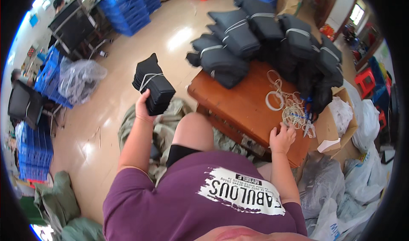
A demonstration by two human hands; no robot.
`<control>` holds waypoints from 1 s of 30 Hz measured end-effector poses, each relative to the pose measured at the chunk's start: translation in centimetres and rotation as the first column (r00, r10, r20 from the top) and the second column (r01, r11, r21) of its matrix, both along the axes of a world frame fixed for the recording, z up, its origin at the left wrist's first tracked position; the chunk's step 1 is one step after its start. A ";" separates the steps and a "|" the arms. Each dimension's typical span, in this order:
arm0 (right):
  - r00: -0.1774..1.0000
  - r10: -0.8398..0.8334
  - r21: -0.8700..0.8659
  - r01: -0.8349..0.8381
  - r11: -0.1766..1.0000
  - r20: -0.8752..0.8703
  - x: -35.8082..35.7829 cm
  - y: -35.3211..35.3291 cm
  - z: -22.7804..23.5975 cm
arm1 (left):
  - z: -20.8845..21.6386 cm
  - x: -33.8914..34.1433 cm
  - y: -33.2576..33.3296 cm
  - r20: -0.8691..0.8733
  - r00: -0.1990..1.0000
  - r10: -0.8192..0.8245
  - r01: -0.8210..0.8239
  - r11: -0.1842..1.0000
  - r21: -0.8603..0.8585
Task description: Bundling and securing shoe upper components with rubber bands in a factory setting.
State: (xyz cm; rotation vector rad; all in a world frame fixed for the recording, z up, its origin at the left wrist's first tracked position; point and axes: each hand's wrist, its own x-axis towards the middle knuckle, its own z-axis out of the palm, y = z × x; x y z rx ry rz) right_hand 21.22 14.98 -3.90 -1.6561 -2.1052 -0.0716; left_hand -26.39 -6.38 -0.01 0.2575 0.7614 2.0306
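My left hand (144,108) is closed around the lower end of a bundle of black fabric pieces (164,87), held up over the floor left of the table. A pale rubber band (150,76) goes round the bundle's middle. Over the table's right part, my right hand (282,139) has its fingers apart, with the tips at the near edge of a heap of pale rubber bands (294,113). Scissors (307,128) lie beside that heap, partly covered. A white ring like a tape roll (274,101) rests left of the bands.
Several banded black bundles (238,32) are piled on the wooden table's (230,92) far side. Right of it are an open cardboard box (341,126) and plastic bags (332,185). Blue crates (125,11) stand far left; grey-green cloth (177,111) lies by my legs. Other people sit at left.
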 end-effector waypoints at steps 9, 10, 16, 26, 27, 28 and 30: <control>0.993 -0.004 0.048 -0.001 0.999 0.118 0.6 1.0 -0.5 | -18.2 0.1 -19.6 0.253 0.900 0.355 0.054 0.485 -0.873; 0.992 -0.003 0.049 -0.003 0.999 0.126 0.9 1.1 -0.7 | -17.1 2.2 -19.4 0.280 0.904 0.322 0.144 0.388 -0.910; 0.991 0.000 0.025 -0.003 1.000 0.136 0.9 0.7 -0.4 | -16.9 6.2 -19.1 0.006 0.956 0.295 -0.089 0.306 -0.948; 0.984 0.057 0.077 -0.070 0.995 0.167 1.7 1.4 -1.0 | -17.6 5.0 -12.7 -0.181 0.684 -0.707 -0.486 -0.256 -0.835; 0.984 0.058 0.076 -0.072 0.995 0.171 1.7 1.5 -0.9 | -18.5 5.3 -12.6 -0.218 0.622 -0.752 -0.551 -0.223 -0.804; 0.983 0.048 0.066 -0.060 0.996 0.176 1.7 1.5 -0.7 | -19.1 5.5 -12.3 -0.251 0.555 -0.793 -0.612 -0.185 -0.769; 0.982 0.032 0.054 -0.043 0.998 0.186 1.8 1.4 -0.8 | -19.2 5.2 -11.4 -0.221 0.575 -0.788 -0.568 -0.190 -0.801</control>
